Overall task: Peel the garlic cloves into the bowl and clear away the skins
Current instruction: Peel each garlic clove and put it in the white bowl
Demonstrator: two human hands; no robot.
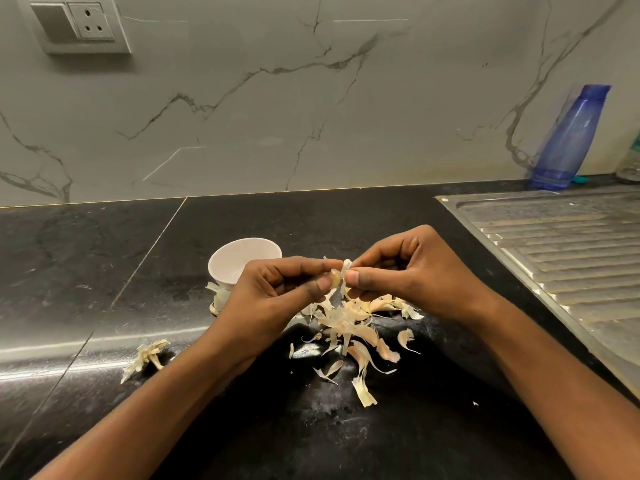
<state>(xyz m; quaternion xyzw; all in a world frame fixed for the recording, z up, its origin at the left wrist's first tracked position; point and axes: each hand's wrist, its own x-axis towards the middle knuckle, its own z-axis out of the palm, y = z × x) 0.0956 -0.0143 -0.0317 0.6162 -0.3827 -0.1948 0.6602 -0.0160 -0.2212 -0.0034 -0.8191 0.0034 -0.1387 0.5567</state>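
My left hand [277, 292] pinches a small garlic clove [335, 277] between thumb and forefinger, above the black counter. My right hand [408, 271] pinches a strip of pale skin [346, 265] that still hangs on the clove. A white bowl [239, 258] stands just behind my left hand; what lies inside it is hidden. A heap of loose garlic skins [349, 327] is scattered on the counter under and in front of both hands. A stripped garlic stem with skin [147, 356] lies to the left of my left forearm.
A steel sink drainboard [561, 244] fills the right side of the black counter [104, 271]. A blue bottle [568, 140] stands at the back right against the marble wall. A wall socket [81, 26] is at the top left.
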